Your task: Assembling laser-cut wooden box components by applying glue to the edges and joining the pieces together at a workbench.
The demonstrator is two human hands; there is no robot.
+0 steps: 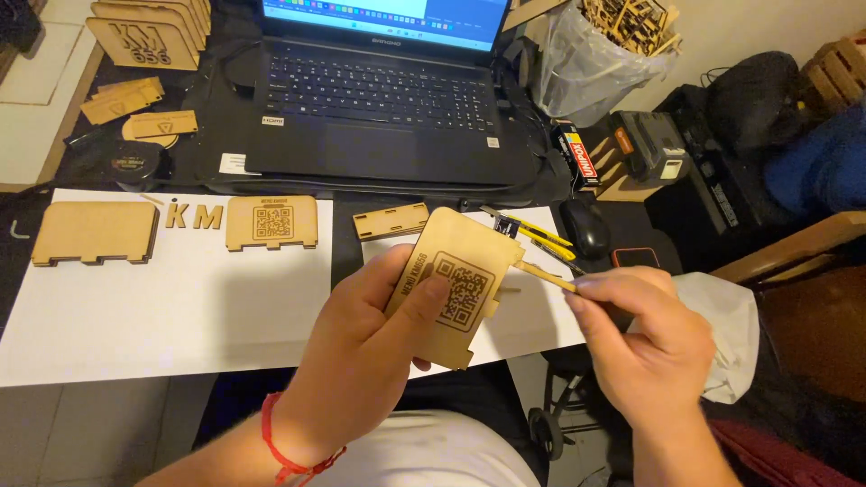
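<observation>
Nearest the camera, the left hand holds a light wooden panel lifted off the bench, above the person's lap. Its grip is closed on the panel: the thumb presses on the engraved square-code face and the fingers wrap behind, which tilts that face up toward the eyes and leaves the panel's right edge free. The right hand pinches a thin wooden stick between thumb and fingertips, its grip closed on the stick, whose far tip touches that free edge near the upper corner, probably so the fine point can work the seam there.

Just beyond, near the bench's front edge, white paper sheets lie flat, seemingly to protect the surface. On them rest a plain panel, two cut letters, another coded panel and a narrow slotted strip, all spread apart and within easy reach. A yellow utility knife and a black mouse lie to the right. At the far edge sits an open laptop, with a bag of wood offcuts at the far right corner.
</observation>
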